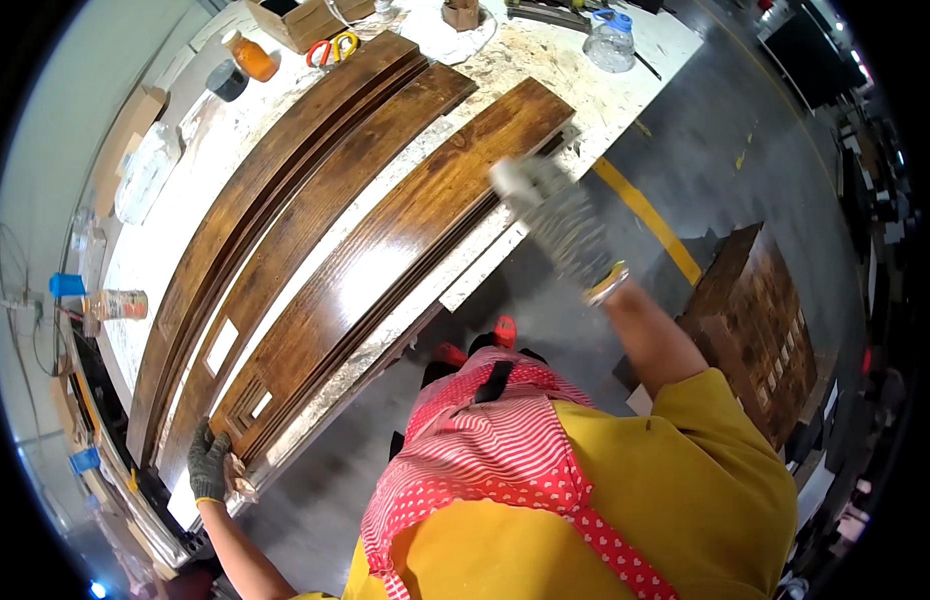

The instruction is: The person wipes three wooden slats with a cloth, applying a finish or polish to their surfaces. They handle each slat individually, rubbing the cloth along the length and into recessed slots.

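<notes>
Left hand fingers bent at rightmost brown board's near-left end, grip unclear. Right hand blurred by its far-right end; can't tell opening or hold. Board's long axis: near-left to far-right on worktop.

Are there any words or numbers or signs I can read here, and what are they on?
No, none that can be read.
Small jar at the left: markings too small and blurred to read.
Orange bottle: no readable text.
Nearest brown board: wood grain, no writing visible.
Red-and-white apron: stripes and hearts, no words I can make out.
</notes>
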The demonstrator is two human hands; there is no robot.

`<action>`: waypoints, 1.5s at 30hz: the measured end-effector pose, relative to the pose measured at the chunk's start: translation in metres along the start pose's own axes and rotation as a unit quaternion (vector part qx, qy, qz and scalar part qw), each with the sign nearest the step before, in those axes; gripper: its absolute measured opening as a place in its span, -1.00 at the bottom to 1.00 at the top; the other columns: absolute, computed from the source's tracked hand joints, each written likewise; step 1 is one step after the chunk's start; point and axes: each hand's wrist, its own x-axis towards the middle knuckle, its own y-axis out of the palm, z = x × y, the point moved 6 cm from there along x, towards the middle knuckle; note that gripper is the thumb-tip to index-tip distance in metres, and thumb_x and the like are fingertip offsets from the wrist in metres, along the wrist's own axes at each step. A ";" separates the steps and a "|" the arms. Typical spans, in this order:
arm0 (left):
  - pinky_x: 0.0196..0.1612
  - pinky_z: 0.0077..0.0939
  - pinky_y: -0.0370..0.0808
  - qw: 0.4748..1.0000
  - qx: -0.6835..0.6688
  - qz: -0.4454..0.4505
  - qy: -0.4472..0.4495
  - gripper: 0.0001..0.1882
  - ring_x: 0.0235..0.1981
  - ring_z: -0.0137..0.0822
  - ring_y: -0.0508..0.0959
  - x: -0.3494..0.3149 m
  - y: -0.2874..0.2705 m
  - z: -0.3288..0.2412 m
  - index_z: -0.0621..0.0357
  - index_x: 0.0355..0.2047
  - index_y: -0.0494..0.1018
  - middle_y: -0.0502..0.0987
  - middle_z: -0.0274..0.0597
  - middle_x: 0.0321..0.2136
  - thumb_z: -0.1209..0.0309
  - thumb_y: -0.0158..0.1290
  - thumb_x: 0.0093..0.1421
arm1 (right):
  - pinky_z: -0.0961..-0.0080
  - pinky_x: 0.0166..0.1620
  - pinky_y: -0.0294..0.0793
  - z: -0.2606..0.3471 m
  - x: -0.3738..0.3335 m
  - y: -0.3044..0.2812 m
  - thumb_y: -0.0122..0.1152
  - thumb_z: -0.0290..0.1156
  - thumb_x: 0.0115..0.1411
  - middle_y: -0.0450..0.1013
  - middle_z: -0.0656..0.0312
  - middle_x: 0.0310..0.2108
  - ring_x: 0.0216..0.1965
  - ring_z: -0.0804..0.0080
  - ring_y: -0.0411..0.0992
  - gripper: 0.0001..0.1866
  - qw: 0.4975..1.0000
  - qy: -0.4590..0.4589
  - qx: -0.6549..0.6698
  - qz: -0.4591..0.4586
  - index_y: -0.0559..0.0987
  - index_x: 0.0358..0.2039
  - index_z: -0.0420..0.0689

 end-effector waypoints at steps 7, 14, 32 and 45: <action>0.22 -0.39 0.38 0.999 0.031 -0.012 0.007 -0.38 0.22 -0.17 0.43 0.004 -0.002 0.007 0.27 0.33 0.28 0.43 0.05 0.22 0.44 0.17 0.29 | 0.22 0.08 0.50 -0.015 0.032 -0.029 0.34 -0.38 0.19 0.52 -0.06 -0.07 -0.03 -0.01 0.50 -0.57 0.977 -0.081 -0.172 -0.097 0.53 0.05 -0.24; 0.29 -0.36 0.33 1.000 0.009 -0.009 0.007 -0.38 0.28 -0.14 0.39 -0.001 0.001 -0.002 0.30 0.33 0.26 0.37 0.09 0.28 0.46 0.18 0.30 | 0.13 0.11 0.47 0.073 -0.035 0.083 0.31 -0.28 0.11 0.49 -0.06 -0.04 0.00 0.01 0.46 -0.49 0.967 -0.172 -0.189 -0.002 0.51 0.06 -0.22; 0.05 -0.37 0.48 0.991 0.130 0.030 0.007 -0.51 -0.06 -0.26 0.58 0.006 -0.171 0.122 0.35 0.10 0.49 0.63 -0.05 -0.07 0.24 0.19 0.30 | 0.16 0.05 0.53 0.173 -0.092 0.184 0.34 -0.34 0.11 0.54 -0.01 -0.11 -0.08 0.01 0.51 -0.62 0.978 -0.079 -0.183 -0.059 0.59 -0.06 -0.17; -0.05 -0.40 0.47 0.980 0.184 0.002 0.075 -0.60 -0.19 -0.25 0.58 0.000 -0.166 0.119 0.29 0.01 0.55 0.65 -0.08 -0.19 0.24 0.13 0.31 | 0.15 0.07 0.51 0.202 -0.082 0.182 0.33 -0.38 0.13 0.54 -0.06 -0.09 -0.06 -0.05 0.51 -0.62 0.981 -0.090 -0.159 -0.070 0.60 -0.04 -0.21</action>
